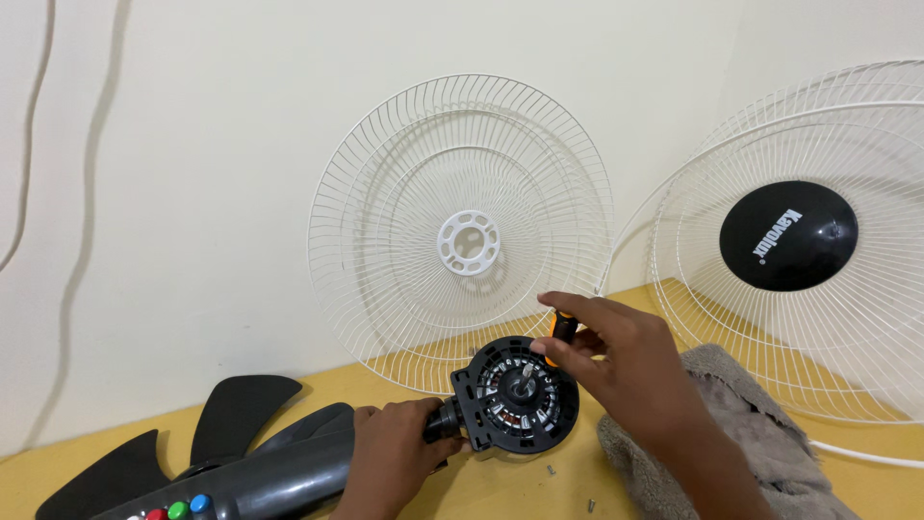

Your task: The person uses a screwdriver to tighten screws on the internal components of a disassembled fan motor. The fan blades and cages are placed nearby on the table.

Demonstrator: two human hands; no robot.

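Gripping the neck of a dark grey fan body, the person's left hand had its fingers wrapped tight around the narrow joint just behind the round black motor housing. That housing faced up and slightly toward the wall, its windings and central shaft plain to see, and it sat near the middle of the yellow desk, a little back from the near edge. The right hand came in from the near right, fingers closed on an orange and black screwdriver whose handle poked out above the knuckles; the tool slanted down toward the upper right rim of the housing, though I could not tell whether its tip touched anything.

Along the near left edge the fan body ran out of sight, showing coloured round buttons on its top. Black fan blades lay flat beside it toward the left back of the desk. A white wire guard leaned upright against the wall at the back edge, directly behind the housing. A second white guard with a black centre cap leaned at the right back corner. A crumpled grey-brown cloth lay under the right forearm at the near right. Two small screws lay loose on the desk just in front of the housing.
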